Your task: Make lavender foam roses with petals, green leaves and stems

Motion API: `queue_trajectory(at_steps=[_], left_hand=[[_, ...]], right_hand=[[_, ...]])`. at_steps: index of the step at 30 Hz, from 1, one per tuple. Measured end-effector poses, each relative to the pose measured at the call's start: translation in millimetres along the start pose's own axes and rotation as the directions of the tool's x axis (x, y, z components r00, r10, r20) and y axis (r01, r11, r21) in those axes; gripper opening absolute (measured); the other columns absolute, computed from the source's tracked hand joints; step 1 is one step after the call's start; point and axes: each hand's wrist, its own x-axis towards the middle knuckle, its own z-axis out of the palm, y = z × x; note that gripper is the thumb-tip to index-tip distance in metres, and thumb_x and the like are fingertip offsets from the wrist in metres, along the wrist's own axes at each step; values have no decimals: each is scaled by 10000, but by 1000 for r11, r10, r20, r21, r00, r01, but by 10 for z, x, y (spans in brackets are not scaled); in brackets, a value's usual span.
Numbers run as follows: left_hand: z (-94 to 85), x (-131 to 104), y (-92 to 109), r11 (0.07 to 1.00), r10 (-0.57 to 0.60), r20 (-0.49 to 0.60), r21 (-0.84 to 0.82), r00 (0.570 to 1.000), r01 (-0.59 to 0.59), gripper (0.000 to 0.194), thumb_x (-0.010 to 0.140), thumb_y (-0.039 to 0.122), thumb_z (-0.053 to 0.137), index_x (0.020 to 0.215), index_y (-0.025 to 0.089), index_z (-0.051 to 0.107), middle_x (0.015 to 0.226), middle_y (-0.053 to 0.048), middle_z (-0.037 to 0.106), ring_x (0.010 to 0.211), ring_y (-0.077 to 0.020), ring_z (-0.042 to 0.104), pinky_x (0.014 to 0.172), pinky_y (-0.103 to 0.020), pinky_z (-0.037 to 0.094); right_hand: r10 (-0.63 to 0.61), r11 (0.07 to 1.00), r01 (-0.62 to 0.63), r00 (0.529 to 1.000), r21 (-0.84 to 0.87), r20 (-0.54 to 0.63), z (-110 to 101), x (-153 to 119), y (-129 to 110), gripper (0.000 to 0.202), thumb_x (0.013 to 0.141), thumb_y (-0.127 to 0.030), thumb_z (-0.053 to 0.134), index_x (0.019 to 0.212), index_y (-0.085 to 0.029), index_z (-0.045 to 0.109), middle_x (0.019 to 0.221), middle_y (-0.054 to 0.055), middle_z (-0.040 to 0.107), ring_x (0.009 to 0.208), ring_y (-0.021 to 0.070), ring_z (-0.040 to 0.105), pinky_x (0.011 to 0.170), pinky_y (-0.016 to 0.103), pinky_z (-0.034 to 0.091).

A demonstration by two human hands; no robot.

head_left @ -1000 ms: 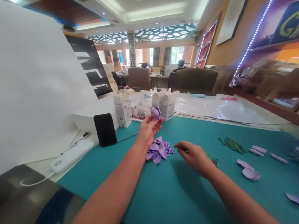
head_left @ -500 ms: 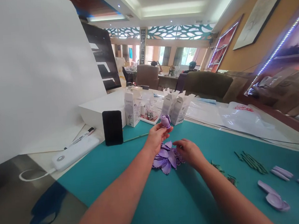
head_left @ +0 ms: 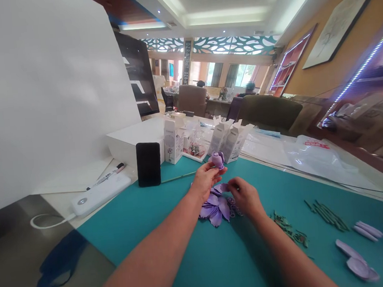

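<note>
My left hand (head_left: 205, 183) is closed round the base of a purple flower bud (head_left: 217, 158) and holds it upright above the mat. Just to the right, the fingertips of my right hand (head_left: 246, 196) are pinched on the edge of a loose purple petal (head_left: 222, 187). Below both hands lies a pile of flat purple petals (head_left: 215, 210), partly hidden by my left hand. Small purple ring-shaped pieces (head_left: 233, 204) sit beside the pile, partly behind my right hand.
On the teal mat (head_left: 200, 257) lie green stem pieces (head_left: 328, 214), small green parts (head_left: 289, 228) and curved purple pieces (head_left: 356, 263). A black tablet-like panel (head_left: 148, 164), white cartons (head_left: 226, 138) and a thin green stick (head_left: 179, 177) are farther back. A white power strip (head_left: 101, 195) lies left.
My right hand's fingertips have closed on a petal at the top of the pile. The bud in my left hand has turned slightly. The whole view has shifted a little.
</note>
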Motion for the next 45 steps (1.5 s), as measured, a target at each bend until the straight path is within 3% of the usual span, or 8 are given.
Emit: queue_trajectory(at_steps=[7,14,19,22,28,32,36,45], left_hand=[[44,-21,-43,999,-45,43,-10,998,46,148,719,167,655,865,166,626,856,-69,697,919,-185,647,787,-289,442],[160,-116,-211,980,-199,127,6,972,200,181,731,160,668,907,158,625,887,-76,707,944,-189,649,805,-293,442],[217,-188,-297,971,-237,183,25,954,236,235,699,177,722,920,161,643,904,-79,708,959,-206,648,854,-333,439],[232,-200,-301,970,-245,186,38,952,242,217,706,167,716,912,160,647,878,-72,705,948,-200,649,862,-337,438],[246,-199,-303,969,-242,182,91,953,229,180,725,175,705,894,155,647,894,-69,698,935,-188,652,835,-308,444],[250,-210,-300,970,-232,201,124,952,210,228,706,229,733,906,158,649,927,-77,695,960,-198,646,848,-316,434],[259,-217,-286,968,-230,196,148,953,203,243,702,236,734,920,164,654,968,-78,691,966,-194,646,851,-312,426],[265,-219,-278,965,-235,208,168,950,202,191,742,206,691,926,161,663,903,-69,700,923,-175,652,831,-304,437]], right_hand=[[210,898,-146,971,415,-113,-243,-141,-42,366,798,-315,468,1132,-172,518,636,-26,555,549,142,560,518,259,471],[268,847,-158,951,507,-152,-669,-382,-148,175,754,-327,563,835,-183,621,621,-9,574,544,130,538,541,273,475],[263,823,-173,960,541,-94,-759,-473,-75,322,773,-391,599,1022,-191,637,881,65,690,796,196,643,724,338,520],[229,870,-142,965,472,-131,-753,-515,-4,333,771,-379,617,1053,-203,627,894,60,681,801,190,629,716,324,507],[79,988,-39,960,149,-270,-812,-520,29,183,790,-386,593,804,-220,669,733,18,565,628,146,539,566,282,461],[99,963,-41,973,267,-207,-818,-529,-35,168,814,-361,566,743,-210,570,1042,79,624,896,188,607,734,313,497],[202,951,-163,971,261,-128,-815,-557,-94,135,824,-347,560,809,-216,590,835,30,663,704,154,600,606,269,466],[-185,981,171,962,-86,-203,-863,-524,-37,213,895,-313,471,933,-240,668,887,53,602,798,164,603,653,267,476]])
